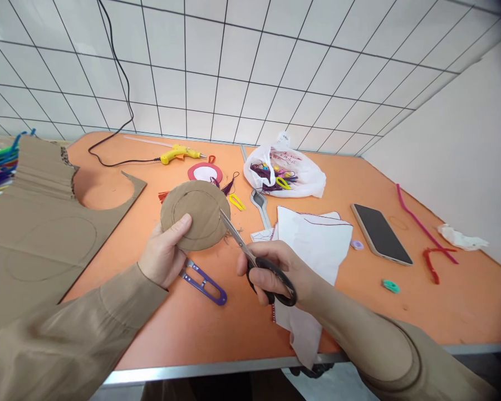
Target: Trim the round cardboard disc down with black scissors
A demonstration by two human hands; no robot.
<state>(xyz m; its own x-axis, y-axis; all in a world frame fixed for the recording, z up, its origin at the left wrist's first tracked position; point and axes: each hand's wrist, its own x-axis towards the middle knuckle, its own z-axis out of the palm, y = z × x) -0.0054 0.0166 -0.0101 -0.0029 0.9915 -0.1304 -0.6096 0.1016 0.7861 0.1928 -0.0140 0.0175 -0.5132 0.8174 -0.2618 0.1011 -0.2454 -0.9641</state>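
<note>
A round cardboard disc (pixel 198 214) with a smaller circle drawn inside its edge is pinched in my left hand (pixel 165 250), thumb on top. My right hand (pixel 275 273) grips the black handles of a pair of scissors (pixel 236 234), fingers through the loops. The scissor tips meet the disc's face near the drawn line on its right side; whether a blade goes through the cardboard I cannot tell. Beneath my left hand lies a purple tool with a slotted handle (pixel 206 287). White fabric with dark red stitching (pixel 311 239) lies beyond my right hand.
A large cardboard sheet (pixel 45 234) with a round cutout covers the left. Behind the disc are a yellow glue gun (pixel 179 154), its cord, and a red-rimmed white circle (pixel 204 172). A white plastic bag (pixel 304 172), a phone (pixel 379 234) and pipe cleaners (pixel 432 256) lie rightward.
</note>
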